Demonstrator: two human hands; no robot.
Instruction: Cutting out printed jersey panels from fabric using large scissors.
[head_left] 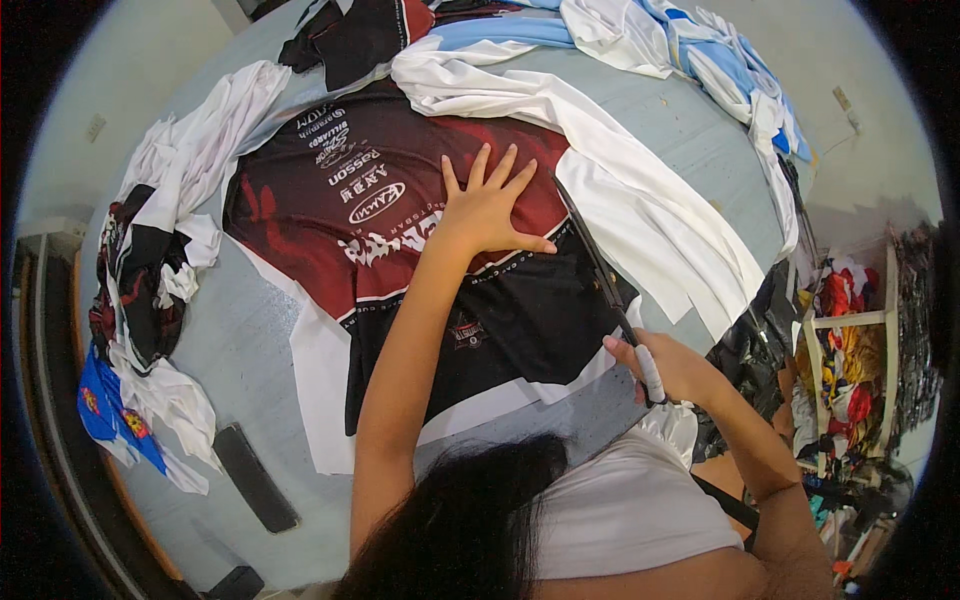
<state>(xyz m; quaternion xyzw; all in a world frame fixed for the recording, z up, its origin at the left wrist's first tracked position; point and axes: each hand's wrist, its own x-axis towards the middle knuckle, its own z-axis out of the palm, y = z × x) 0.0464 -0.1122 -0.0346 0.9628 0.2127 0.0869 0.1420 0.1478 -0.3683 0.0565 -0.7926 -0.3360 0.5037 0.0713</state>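
Observation:
A dark red and black printed fabric panel [300,230] with white edging lies spread flat before me. My left hand [490,210] presses on its upper right part, palm down, with the fingers spread wide. In my right hand [670,368] is a pair of long dark scissors [604,275], gripped by the handle, which has a white wrapping. The blades point up and away from me along the panel's right edge. Whether the blades are parted is hard to make out. Just right of them runs a long white fabric strip [630,180].
The panel rests on a round grey-blue table [700,130]. Light blue and white cloth [700,50] is heaped at the far right, and white cloth [215,120] at the left. A black phone-like slab [255,478] lies near left. Right of the table stands a shelf [850,320] of coloured fabrics.

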